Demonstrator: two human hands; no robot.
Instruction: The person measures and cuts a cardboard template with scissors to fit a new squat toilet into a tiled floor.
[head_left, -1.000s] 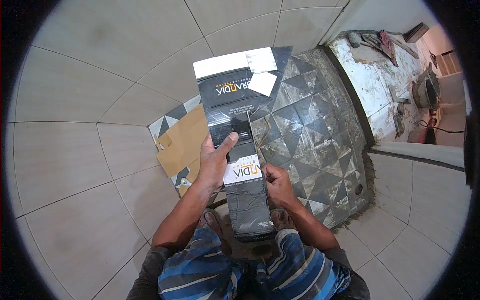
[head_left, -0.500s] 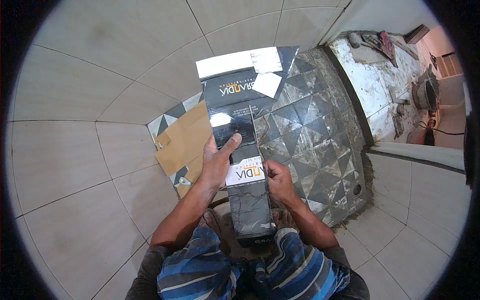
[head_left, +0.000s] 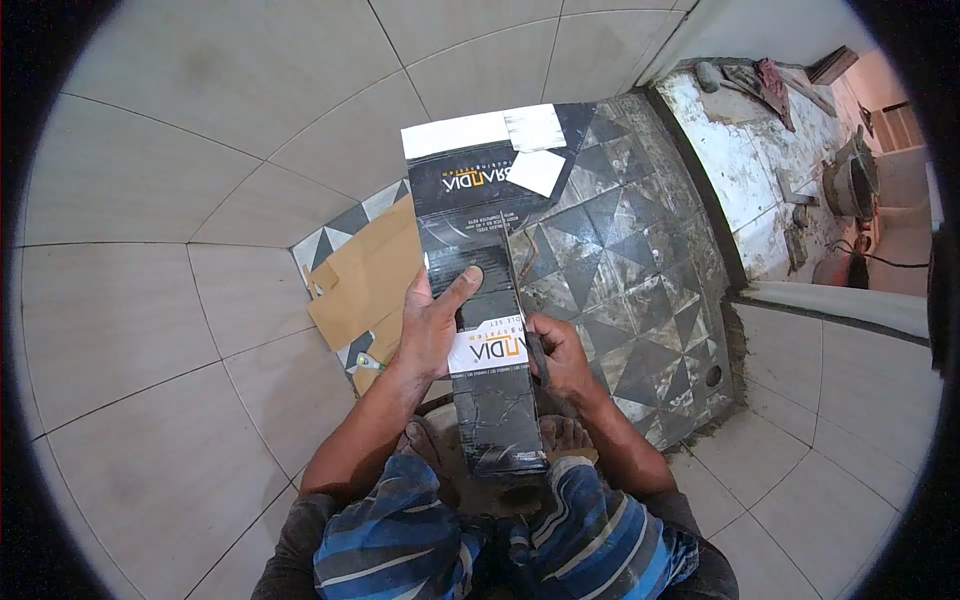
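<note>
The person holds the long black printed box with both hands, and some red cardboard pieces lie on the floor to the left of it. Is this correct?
Not quite: the cardboard pieces are plain brown, not red, as the head view shows. The rest holds: the left hand and right hand both grip the black printed box, and the cardboard lies on the floor to its left.

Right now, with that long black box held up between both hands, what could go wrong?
The long black box is gripped only near its lower half by the left hand and right hand; its loose top flaps could sag or tear. Its lower end hangs just above the bare feet, so a slip might land on toes. The brown cardboard lying on the patterned floor beside it could slide underfoot.
</note>
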